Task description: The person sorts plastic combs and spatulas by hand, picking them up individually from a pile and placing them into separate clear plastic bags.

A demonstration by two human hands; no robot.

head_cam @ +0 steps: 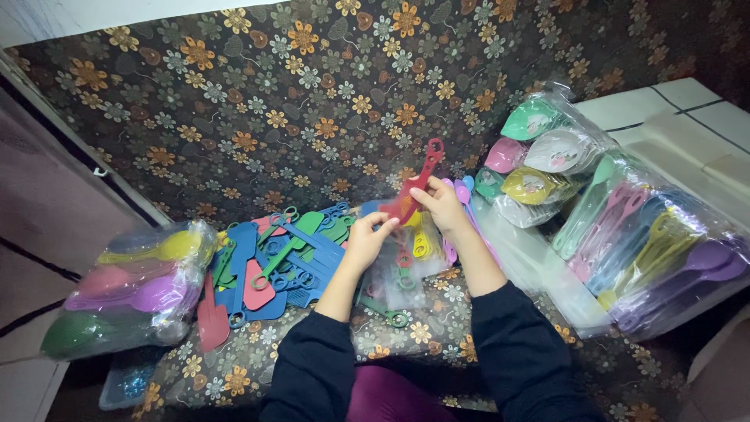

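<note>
A red plastic spatula [418,178] is held up over the floral cloth, handle pointing up and away. My right hand [439,205] pinches its blade from the right. My left hand [369,237] grips the lower edge of the blade from the left, and a clear plastic sleeve [398,270] hangs just below the hands. Under and left of my hands lies a loose pile of plastic spatulas [273,266] in blue, green, red and yellow.
A clear bag of coloured plastic spoons [129,289] lies at the left. Several bags of spoons and spatulas [625,227] are stacked at the right, beside a white ledge [687,117]. The floral cloth [312,94] covers seat and backrest.
</note>
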